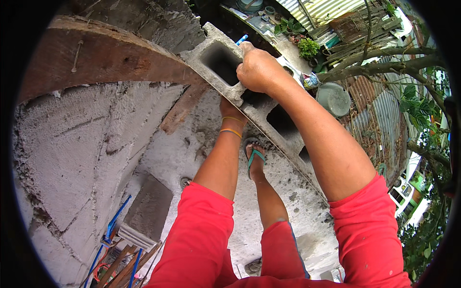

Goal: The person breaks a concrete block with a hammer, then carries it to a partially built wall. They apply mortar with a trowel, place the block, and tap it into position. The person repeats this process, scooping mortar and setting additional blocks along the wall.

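A grey hollow concrete block [196,54] lies tilted at the top of the wall row, its dark cavity facing up. My right hand [259,69] is closed round the block's right end, the thumb on top. Just past that thumb a small blue stick-like thing [242,40] shows; I cannot tell whether it is touched. My left hand [227,107] reaches to the near side of the block, and its fingers are hidden behind it. More hollow blocks [273,113] continue the row toward the lower right. A thin string [270,137] runs along their near edge.
A curved reddish-brown plank [110,60] juts in from the left, over a rough plastered wall [72,129]. Below stand a loose block [149,206] and blue rods [113,223]. Beyond the row are a round tub [333,99], tree branches [403,65] and corrugated sheets [384,105].
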`<state>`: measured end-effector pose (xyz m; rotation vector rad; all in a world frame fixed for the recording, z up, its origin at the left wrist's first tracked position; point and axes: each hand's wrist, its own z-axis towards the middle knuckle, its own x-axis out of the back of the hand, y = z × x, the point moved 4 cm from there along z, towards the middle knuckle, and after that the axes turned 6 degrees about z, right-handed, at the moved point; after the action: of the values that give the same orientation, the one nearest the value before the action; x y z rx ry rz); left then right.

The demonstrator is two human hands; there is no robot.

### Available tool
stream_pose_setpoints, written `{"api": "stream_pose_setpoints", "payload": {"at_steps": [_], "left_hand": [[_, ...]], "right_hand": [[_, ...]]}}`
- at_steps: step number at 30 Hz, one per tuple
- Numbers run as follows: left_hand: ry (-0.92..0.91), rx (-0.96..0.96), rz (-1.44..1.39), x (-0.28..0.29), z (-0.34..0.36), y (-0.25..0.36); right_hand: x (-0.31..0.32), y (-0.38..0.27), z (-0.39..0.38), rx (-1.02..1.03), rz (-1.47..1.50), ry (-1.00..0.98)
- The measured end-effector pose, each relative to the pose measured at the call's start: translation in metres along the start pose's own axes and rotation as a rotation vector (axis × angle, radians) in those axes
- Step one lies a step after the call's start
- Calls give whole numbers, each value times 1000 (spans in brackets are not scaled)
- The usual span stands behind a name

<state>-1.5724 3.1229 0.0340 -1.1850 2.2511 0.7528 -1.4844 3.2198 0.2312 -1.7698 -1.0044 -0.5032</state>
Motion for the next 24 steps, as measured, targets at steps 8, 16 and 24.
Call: {"api": "stream_pose_setpoints", "payload": {"at_steps": [8,16,24], "left_hand": [[166,-88,320,25,4,11],[87,35,475,39,-36,22],[64,-520,983,-92,-201,104]], "right_hand": [[-1,5,0,-7,44,-9],[1,4,-1,9,144,6],[15,21,-6,107,528,-36]]}}
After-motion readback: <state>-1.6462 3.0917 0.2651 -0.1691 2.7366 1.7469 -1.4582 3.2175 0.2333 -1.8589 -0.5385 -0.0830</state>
